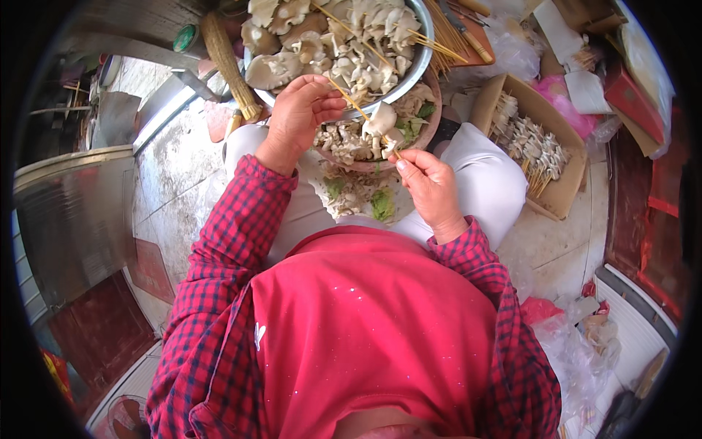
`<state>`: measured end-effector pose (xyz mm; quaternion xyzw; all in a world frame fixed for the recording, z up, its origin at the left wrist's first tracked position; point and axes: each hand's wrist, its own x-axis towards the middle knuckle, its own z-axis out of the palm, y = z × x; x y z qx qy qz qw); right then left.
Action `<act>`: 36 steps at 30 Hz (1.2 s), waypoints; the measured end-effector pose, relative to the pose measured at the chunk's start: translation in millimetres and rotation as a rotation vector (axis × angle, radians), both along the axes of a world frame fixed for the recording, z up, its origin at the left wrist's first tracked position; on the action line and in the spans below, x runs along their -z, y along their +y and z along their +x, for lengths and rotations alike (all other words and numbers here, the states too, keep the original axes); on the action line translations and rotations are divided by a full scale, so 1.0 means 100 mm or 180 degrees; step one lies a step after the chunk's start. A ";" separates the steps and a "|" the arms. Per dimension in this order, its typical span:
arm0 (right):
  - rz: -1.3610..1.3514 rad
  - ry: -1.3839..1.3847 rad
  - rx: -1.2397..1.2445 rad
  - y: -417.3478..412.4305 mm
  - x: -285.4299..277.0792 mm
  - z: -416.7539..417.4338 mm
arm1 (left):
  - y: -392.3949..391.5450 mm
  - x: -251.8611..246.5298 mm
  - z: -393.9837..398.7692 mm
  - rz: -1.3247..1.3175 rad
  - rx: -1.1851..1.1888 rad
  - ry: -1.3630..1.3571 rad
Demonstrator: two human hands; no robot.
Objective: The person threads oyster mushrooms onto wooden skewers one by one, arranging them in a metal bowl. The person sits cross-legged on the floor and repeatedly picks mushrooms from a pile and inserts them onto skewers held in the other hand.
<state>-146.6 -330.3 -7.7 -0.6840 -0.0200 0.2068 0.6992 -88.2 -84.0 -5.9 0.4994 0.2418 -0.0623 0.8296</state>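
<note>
Between my two hands a bamboo skewer (354,102) slants down to the right, with pale oyster mushroom pieces (379,122) threaded toward its lower end. The fingers of my left hand (299,112) are at its upper end. Thumb and forefinger of my right hand (430,186) pinch by the lower end, close against a small mushroom piece. Beyond the hands is a metal basin (425,41) heaped with oyster mushrooms (340,49) and a few loose skewers. A pinkish tub (436,110) partly under it holds mushroom scraps (343,140) and green leaves.
To the right, a cardboard box (570,189) holds several filled mushroom skewers (529,142). A bundle of bare skewers and a knife (474,44) lie by an orange board (485,33). A straw whisk brush (227,60) stands left of the basin. Plastic bags (576,356) lie lower right.
</note>
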 end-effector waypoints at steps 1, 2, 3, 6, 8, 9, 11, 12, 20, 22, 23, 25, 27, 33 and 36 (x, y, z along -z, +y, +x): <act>-0.0061 0.0005 -0.0080 0.03 0.00 -0.01 | 0.03 0.00 -0.07 -0.0239 -0.0136 -0.0066; -0.0123 0.0009 -0.0161 0.05 0.00 -0.03 | 0.06 -0.02 -0.13 -0.0335 -0.0223 -0.0102; -0.0197 0.0008 -0.0238 0.07 0.00 -0.04 | 0.08 -0.04 -0.18 -0.0444 -0.0305 -0.0142; -0.0188 0.0025 -0.0291 0.15 0.02 -0.08 | 0.17 -0.10 -0.30 -0.0457 -0.0592 -0.0227; -0.0236 -0.0084 -0.0357 0.17 0.06 -0.12 | 0.25 -0.14 -0.39 -0.0439 -0.0693 -0.0247; -0.0238 -0.0095 -0.0380 0.19 0.07 -0.14 | 0.30 -0.14 -0.44 -0.0430 -0.0678 -0.0178; -0.0240 -0.0115 -0.0418 0.22 0.06 -0.18 | 0.38 -0.14 -0.51 -0.0413 -0.0641 -0.0040; -0.0261 -0.0113 -0.0438 0.23 0.06 -0.20 | 0.39 -0.16 -0.56 -0.0405 -0.0642 -0.0043; -0.0363 -0.0199 -0.0537 0.25 0.05 -0.27 | 0.48 -0.10 -0.69 -0.0208 -0.0432 -0.0065; -0.0382 -0.0210 -0.0532 0.23 0.06 -0.27 | 0.45 -0.11 -0.69 -0.0155 -0.0398 -0.0031; -0.0392 -0.0216 -0.0527 0.21 0.06 -0.27 | 0.43 -0.10 -0.69 -0.0173 -0.0342 -0.0013; -0.0393 -0.0116 -0.0544 0.18 0.07 -0.27 | 0.40 -0.11 -0.69 -0.0182 -0.0235 0.0032; -0.0414 -0.0063 -0.0538 0.16 0.07 -0.27 | 0.34 -0.15 -0.68 -0.0184 -0.0062 0.0206; -0.0417 -0.0170 -0.0432 0.13 0.05 -0.26 | -0.01 -0.15 -0.73 -0.0044 0.0585 0.0480; -0.0429 -0.0212 -0.0350 0.12 0.06 -0.24 | -0.09 -0.11 -0.70 -0.0071 0.0536 0.0533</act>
